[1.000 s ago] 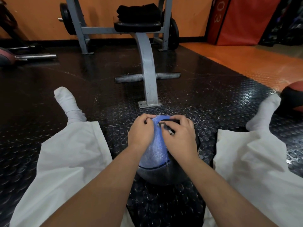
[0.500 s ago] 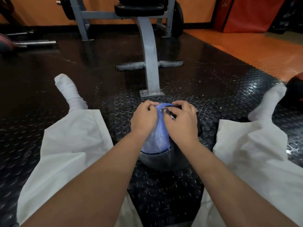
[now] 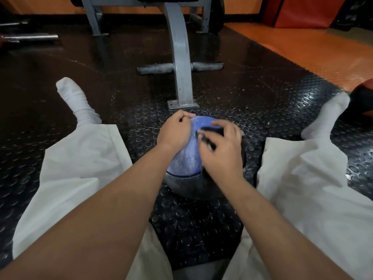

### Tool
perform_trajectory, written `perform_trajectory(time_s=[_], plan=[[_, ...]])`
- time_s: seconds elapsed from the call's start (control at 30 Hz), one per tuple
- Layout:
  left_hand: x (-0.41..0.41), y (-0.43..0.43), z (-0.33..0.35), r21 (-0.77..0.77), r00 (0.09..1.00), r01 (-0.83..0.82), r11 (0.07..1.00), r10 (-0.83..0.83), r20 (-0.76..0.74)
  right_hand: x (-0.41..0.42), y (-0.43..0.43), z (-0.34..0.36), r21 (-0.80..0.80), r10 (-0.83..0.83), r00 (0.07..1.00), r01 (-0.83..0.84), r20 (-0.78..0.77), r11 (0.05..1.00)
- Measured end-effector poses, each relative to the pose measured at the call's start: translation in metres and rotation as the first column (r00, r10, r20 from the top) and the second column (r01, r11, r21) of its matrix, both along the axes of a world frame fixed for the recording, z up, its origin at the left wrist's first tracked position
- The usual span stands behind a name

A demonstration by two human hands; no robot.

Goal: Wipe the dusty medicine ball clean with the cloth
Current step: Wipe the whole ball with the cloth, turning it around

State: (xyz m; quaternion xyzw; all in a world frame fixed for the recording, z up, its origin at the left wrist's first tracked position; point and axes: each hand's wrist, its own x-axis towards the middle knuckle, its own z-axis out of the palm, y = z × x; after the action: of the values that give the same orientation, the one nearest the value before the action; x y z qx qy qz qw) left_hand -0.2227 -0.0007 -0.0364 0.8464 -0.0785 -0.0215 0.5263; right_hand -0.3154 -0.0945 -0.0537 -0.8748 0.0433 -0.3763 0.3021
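The medicine ball (image 3: 187, 160) sat on the studded black floor (image 3: 262, 93) between the person's spread legs in white trousers (image 3: 80, 162), its blue panel facing up and filmed with pale dust. The left hand (image 3: 174, 133) lay on the ball's upper left with fingers curled in; I could not tell whether it pinched anything. The right hand (image 3: 222, 152), motion-blurred, arched over the ball's top right, fingers and thumb pinching a dark piece that seemed to be the cloth (image 3: 212, 129). A grey bench frame (image 3: 179, 57) stood just beyond the ball, and another ball (image 3: 363, 98) lay at the right edge
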Motion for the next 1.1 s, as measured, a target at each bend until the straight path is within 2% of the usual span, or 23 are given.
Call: perform_trajectory(time_s=[0.03,0.1,0.27,0.4,0.5,0.57,0.6,0.67,0.73,0.77,0.83,0.9,1.0,1.1], plan=[[-0.001,-0.001,0.002,0.005,1.000,-0.005,1.000,0.005,0.002,0.008,0.001,0.007,0.044,-0.035,0.998,0.038,-0.051,0.998],[-0.002,-0.003,0.003,0.017,1.000,-0.005,1.000,0.005,0.001,0.012,0.002,0.006,0.024,-0.067,0.995,0.070,-0.080,0.997],[0.002,-0.003,0.006,-0.010,0.999,-0.020,1.000,0.020,-0.038,-0.032,0.007,-0.042,-0.182,0.053,0.993,-0.033,0.104,0.983],[-0.002,0.000,0.006,-0.016,1.000,-0.001,1.000,0.001,-0.030,-0.051,0.006,-0.060,-0.351,0.156,0.985,-0.121,0.072,0.929],[-0.007,0.003,0.004,-0.033,1.000,-0.016,0.999,0.015,-0.026,-0.038,0.006,-0.035,-0.271,0.121,0.991,-0.102,0.055,0.957],[-0.012,0.003,0.003,-0.033,1.000,-0.027,0.999,0.027,-0.008,-0.020,0.009,-0.007,-0.150,0.017,1.000,-0.013,0.022,0.989],[-0.015,0.003,0.003,-0.031,1.000,-0.027,0.999,0.027,0.009,-0.009,0.009,0.007,-0.080,-0.053,0.998,0.049,-0.039,0.996],[-0.023,0.002,0.001,-0.024,0.998,-0.028,0.999,0.029,0.051,0.013,0.003,0.029,0.033,-0.128,0.958,0.140,-0.255,0.990],[-0.032,0.001,-0.001,-0.020,0.995,-0.037,0.999,0.039,0.092,0.027,-0.007,0.039,0.096,-0.112,0.906,0.165,-0.408,0.982],[-0.034,0.001,-0.002,-0.012,0.992,-0.046,0.999,0.047,0.114,0.028,-0.010,0.039,0.099,-0.095,0.900,0.151,-0.425,0.984],[-0.033,0.001,-0.001,0.017,0.988,-0.069,0.997,0.066,0.138,0.020,-0.010,0.035,0.096,-0.051,0.912,0.098,-0.407,0.991],[-0.025,0.001,0.006,0.091,0.992,-0.063,0.994,0.052,0.119,0.007,-0.008,0.025,0.088,-0.014,0.951,0.043,-0.308,0.995],[-0.016,0.000,0.016,0.196,0.996,0.082,0.977,-0.088,0.019,-0.013,-0.005,0.014,0.090,0.010,0.990,0.002,-0.141,0.996],[-0.029,0.000,0.016,0.192,0.986,0.166,0.967,-0.162,-0.038,-0.030,-0.001,0.008,0.065,-0.028,0.993,0.035,-0.113,0.997]])
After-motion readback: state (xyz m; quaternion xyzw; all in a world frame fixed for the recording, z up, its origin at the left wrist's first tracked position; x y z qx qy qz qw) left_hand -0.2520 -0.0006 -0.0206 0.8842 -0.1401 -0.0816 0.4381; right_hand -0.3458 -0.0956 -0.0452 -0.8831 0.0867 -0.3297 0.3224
